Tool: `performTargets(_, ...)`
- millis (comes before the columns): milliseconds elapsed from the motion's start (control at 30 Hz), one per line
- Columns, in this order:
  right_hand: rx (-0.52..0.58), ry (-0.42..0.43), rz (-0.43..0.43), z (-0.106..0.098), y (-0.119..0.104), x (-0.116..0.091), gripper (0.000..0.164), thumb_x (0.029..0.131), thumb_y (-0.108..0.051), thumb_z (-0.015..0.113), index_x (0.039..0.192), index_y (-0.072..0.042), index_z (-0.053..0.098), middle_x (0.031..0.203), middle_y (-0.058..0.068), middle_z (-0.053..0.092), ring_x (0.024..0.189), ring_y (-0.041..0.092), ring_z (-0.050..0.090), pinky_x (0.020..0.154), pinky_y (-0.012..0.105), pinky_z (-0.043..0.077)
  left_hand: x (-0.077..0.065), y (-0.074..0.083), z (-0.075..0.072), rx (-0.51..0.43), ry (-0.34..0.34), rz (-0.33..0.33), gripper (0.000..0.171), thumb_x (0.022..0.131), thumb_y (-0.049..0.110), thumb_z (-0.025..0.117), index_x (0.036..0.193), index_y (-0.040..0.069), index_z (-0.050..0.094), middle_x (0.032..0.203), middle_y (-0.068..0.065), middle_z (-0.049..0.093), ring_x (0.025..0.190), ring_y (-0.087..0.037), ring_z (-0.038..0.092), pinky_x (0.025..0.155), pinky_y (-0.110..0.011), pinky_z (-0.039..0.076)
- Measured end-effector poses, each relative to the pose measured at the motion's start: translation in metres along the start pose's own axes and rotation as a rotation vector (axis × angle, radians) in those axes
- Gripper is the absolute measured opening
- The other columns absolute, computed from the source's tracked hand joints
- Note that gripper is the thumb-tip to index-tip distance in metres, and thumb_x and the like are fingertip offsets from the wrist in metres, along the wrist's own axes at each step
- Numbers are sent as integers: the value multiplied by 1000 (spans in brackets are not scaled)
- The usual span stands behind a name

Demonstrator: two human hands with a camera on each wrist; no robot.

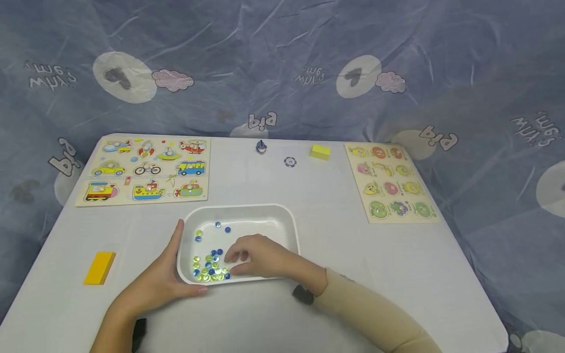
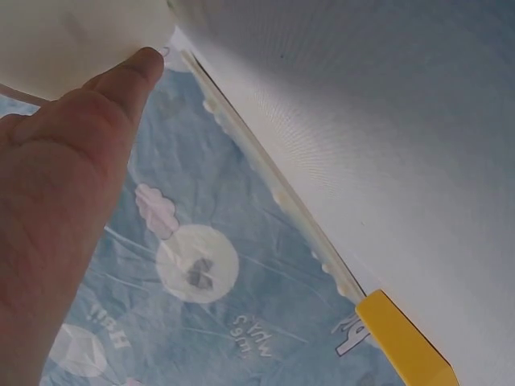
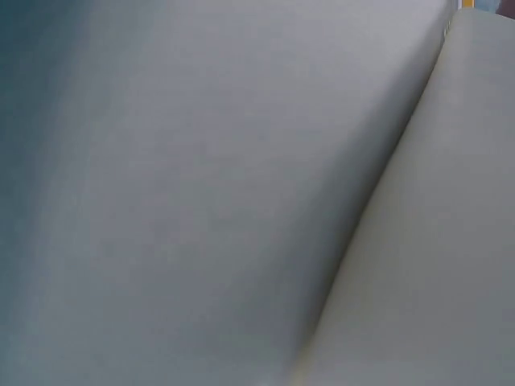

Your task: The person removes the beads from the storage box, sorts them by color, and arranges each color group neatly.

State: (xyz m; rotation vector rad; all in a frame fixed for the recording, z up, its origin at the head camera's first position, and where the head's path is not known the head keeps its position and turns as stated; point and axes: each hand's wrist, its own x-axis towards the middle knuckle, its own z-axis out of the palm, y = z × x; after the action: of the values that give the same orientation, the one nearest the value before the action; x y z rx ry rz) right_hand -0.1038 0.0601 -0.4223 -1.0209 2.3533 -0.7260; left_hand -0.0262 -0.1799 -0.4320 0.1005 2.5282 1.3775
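Observation:
A white tray (image 1: 282,220) lies on the table in the head view, with several blue and green glass beads (image 1: 213,264) gathered toward its front left. My left hand (image 1: 161,279) spans the tray's left front corner, fingers along the left side and thumb at the front edge. In the left wrist view, the left fingers (image 2: 88,121) lie against the tray's pale wall (image 2: 72,40). Over the tray, just right of the beads, is my right hand (image 1: 260,257), its bent fingers and thumb apart. No bead shows between them. The right wrist view holds only blurred pale surfaces.
A vehicle puzzle board (image 1: 169,189) lies behind left, a fruit puzzle board (image 1: 388,196) on the right. An orange block (image 1: 99,268) is left of the left hand. Along the back are a small dark figurine (image 1: 261,147), a round chip (image 1: 290,162) and a yellow block (image 1: 320,152).

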Motion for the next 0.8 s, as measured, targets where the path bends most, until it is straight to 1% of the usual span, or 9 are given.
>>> performTargets(233, 19, -31, -11, 0, 2, 3, 22, 75, -30, 79, 97, -30, 74, 91, -22, 65, 85, 0, 55, 77, 13, 46, 1, -1, 1, 12, 0, -11, 144, 53, 48, 88, 145, 38, -22, 160, -4, -10, 146, -39, 8, 110, -65, 19)
performTargets(467, -10, -39, -19, 2, 2, 7, 18, 75, -29, 79, 92, -31, 75, 89, -22, 64, 82, 0, 54, 74, 12, 45, 1, 0, 0, 23, -2, -22, 144, 53, 49, 88, 145, 38, -22, 160, -4, -10, 145, -39, 9, 110, -65, 20)
performTargets(633, -27, -41, -16, 3, 1, 9, 15, 75, -29, 79, 89, -31, 74, 85, -21, 63, 79, 0, 53, 71, 13, 44, 1, 0, 0, 30, -1, -19, 145, 53, 49, 88, 147, 35, -21, 160, -6, -9, 145, -41, 10, 109, -65, 21)
performTargets(800, -29, -49, -20, 4, 0, 9, 11, 74, -28, 80, 82, -32, 73, 81, -22, 62, 78, -1, 54, 71, 14, 44, 1, -1, 0, 26, 0, -20, 145, 53, 48, 88, 147, 34, -21, 160, -6, -9, 145, -41, 10, 109, -65, 21)
